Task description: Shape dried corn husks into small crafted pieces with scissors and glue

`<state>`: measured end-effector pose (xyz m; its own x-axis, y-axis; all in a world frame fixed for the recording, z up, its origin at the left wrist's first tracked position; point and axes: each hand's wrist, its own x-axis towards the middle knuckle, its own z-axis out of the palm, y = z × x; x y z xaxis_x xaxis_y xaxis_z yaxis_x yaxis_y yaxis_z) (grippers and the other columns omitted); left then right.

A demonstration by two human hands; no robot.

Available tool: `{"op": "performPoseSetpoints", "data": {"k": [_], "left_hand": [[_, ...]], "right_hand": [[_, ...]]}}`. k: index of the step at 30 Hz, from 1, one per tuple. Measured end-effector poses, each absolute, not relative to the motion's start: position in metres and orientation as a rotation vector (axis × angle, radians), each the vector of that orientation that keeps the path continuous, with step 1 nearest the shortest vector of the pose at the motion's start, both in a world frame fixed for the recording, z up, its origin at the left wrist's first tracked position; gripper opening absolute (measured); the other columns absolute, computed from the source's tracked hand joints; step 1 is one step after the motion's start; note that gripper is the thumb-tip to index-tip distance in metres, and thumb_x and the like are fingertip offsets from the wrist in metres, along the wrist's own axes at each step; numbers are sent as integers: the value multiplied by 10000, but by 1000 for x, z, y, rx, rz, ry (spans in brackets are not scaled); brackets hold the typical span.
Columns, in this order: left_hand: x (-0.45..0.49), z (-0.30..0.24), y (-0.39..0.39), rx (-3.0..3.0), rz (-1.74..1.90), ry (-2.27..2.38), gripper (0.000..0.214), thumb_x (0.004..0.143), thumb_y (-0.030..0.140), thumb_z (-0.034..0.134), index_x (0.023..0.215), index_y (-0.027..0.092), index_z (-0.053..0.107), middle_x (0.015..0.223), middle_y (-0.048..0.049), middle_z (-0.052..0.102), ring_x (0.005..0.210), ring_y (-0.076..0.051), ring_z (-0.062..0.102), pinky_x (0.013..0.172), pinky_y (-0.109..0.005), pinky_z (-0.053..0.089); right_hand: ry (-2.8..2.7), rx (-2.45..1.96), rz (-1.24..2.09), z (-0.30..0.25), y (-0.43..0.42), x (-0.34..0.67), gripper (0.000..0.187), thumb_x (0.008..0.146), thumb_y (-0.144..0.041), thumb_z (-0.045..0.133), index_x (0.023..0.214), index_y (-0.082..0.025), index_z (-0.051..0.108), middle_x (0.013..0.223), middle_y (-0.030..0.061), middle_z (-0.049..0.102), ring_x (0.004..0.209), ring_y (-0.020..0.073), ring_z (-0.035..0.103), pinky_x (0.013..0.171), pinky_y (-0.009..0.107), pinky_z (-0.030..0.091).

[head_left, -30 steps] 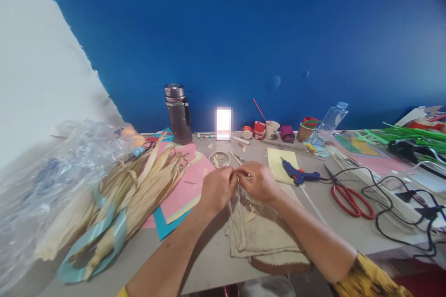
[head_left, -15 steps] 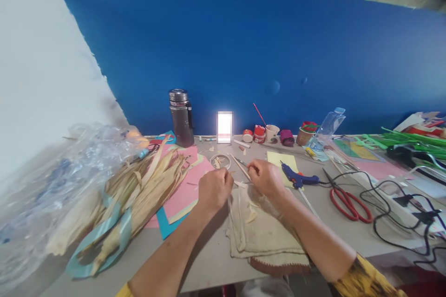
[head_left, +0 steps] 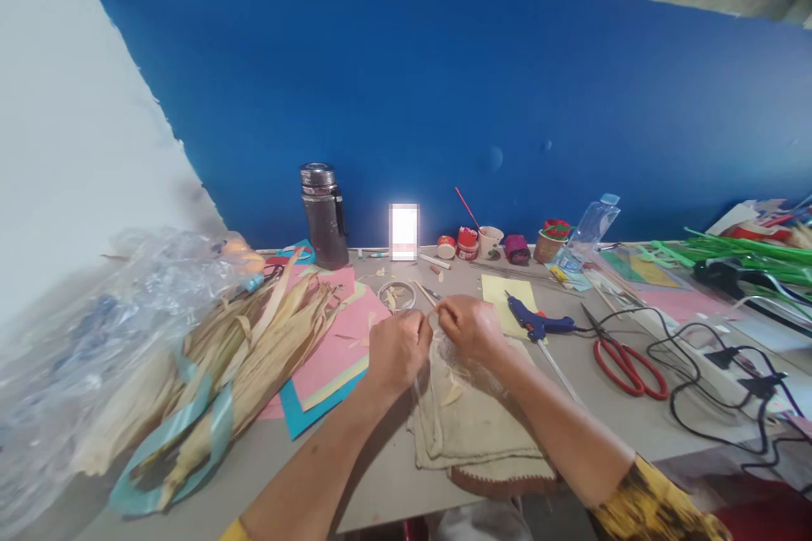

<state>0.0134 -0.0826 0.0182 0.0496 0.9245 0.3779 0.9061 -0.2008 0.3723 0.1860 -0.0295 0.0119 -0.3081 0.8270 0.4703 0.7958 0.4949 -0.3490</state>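
My left hand (head_left: 398,352) is closed in a pinch, knuckles up, over the left edge of a folded beige cloth (head_left: 491,431). Close beside it, my right hand (head_left: 470,326) is also pinched closed. Between the fingertips shows a bit of a pale strip (head_left: 433,320) that looks like corn husk; most of it is hidden by the fingers. Husk scraps (head_left: 452,393) lie on the cloth beneath. Just beyond the hands are a tape roll (head_left: 397,297) with scraps inside its ring and a thin pale stick (head_left: 426,294).
Left, a bundle of dried corn husks (head_left: 254,347) lies by pink paper (head_left: 326,372) and clear plastic (head_left: 127,338). A flask (head_left: 325,224) stands behind. Right are a blue glue gun (head_left: 539,321), red-handled scissors (head_left: 629,368), black cables (head_left: 685,414) and a tilted bottle (head_left: 593,232).
My hands have come closer together, the left shifting right and the right shifting left. The pale strip between them shows less now. The whole view has shifted slightly.
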Motion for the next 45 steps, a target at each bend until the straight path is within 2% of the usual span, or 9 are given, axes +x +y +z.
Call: {"op": "performPoseSetpoints", "data": {"k": [4, 9, 13, 18, 21, 24, 31, 40, 45], "left_hand": [[4, 16, -83, 2254, 1030, 2055, 331, 968, 203, 431, 692, 209, 613, 738, -71, 685, 699, -179, 604, 628, -295, 303], [-2, 10, -83, 2371, 1209, 1836, 295, 1002, 234, 416, 964, 222, 708, 828, -84, 712, 784, -198, 649, 686, -283, 381], [-3, 6, -82, 2346, 1309, 1638, 302, 991, 241, 430, 1084, 231, 718, 929, -111, 734, 886, -223, 673, 799, -309, 447], [1, 10, -76, 1773, 1471, 1351, 292, 917, 291, 505, 1145, 220, 672, 1130, -111, 699, 960, -223, 666, 804, -332, 510], [1, 16, -72, 1136, 1391, 1139, 321, 874, 428, 551, 1057, 181, 641, 987, -80, 661, 703, -160, 635, 554, -272, 476], [1, 21, -72, 837, 1287, 942, 415, 764, 530, 705, 941, 164, 619, 820, -12, 587, 583, -104, 551, 467, -216, 384], [9, 19, -77, 915, 1134, 847, 426, 663, 450, 860, 696, 145, 564, 613, 23, 533, 521, -66, 468, 480, -180, 345], [7, 11, -74, 690, 1079, 631, 362, 667, 335, 880, 710, 144, 576, 624, 27, 551, 510, -61, 463, 502, -194, 380], [7, 12, -73, 734, 1124, 734, 388, 630, 346, 883, 694, 154, 552, 596, 47, 516, 491, -58, 442, 494, -194, 360]], "right_hand": [[-1742, -1421, 292, 14, -15, 197, 242, 873, -272, 509, 853, -210, 742, 805, 44, 746, 700, 178, 606, 628, 270, 361], [-1505, -1023, 1308, 17, -29, 177, 495, 837, -622, 581, 731, -159, 720, 632, 55, 674, 489, 115, 442, 490, 253, 312], [-1254, -936, 1668, 22, -39, 167, 429, 699, -574, 746, 664, -154, 670, 602, 28, 626, 479, 79, 405, 446, 210, 259], [-1288, -939, 1532, 29, -40, 172, 294, 686, -429, 757, 623, -166, 641, 614, 15, 621, 486, 71, 380, 450, 209, 255], [-1375, -965, 1385, 34, -42, 174, 220, 721, -369, 684, 636, -169, 659, 631, 20, 640, 492, 79, 379, 461, 224, 265], [-1494, -1003, 1318, 37, -45, 176, 143, 710, -298, 637, 670, -166, 675, 624, 12, 649, 505, 88, 396, 474, 227, 278], [-1686, -1031, 1361, 39, -48, 177, 129, 712, -253, 588, 663, -166, 669, 608, -3, 640, 523, 88, 435, 500, 225, 303], [-1441, -783, 1849, 26, -30, 192, 185, 642, -273, 686, 776, -146, 689, 695, 26, 675, 524, 87, 465, 486, 212, 337], [-1338, -672, 1781, 22, -31, 184, 298, 696, -389, 812, 832, -185, 643, 807, 9, 649, 657, 103, 533, 548, 202, 400]]}}
